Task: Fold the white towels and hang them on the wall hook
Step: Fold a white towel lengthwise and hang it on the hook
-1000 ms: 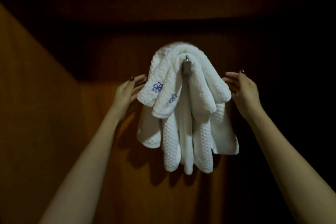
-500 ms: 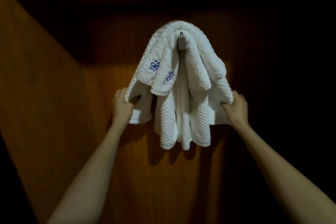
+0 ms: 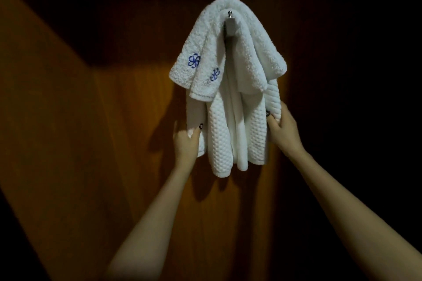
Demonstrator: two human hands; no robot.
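Several white towels [image 3: 237, 107] hang in a bunch from a metal wall hook [image 3: 230, 23] on a wooden wall. The outer terry towels carry blue flower embroidery [image 3: 194, 60]; waffle-textured ones hang beneath. My left hand [image 3: 186, 141] grips the lower left edge of the bunch, thumb on the front. My right hand [image 3: 282, 130] grips the ribbed towel edge at the lower right. Both arms reach up from below.
The brown wooden wall [image 3: 127, 121] fills the view, lit around the towels and dark at the top and right. A side panel [image 3: 34, 98] angles in at the left, forming a corner.
Both hands went from hovering beside the upper towels to gripping the lower side edges. They now press those edges inward, so the bunch hangs narrower than before.
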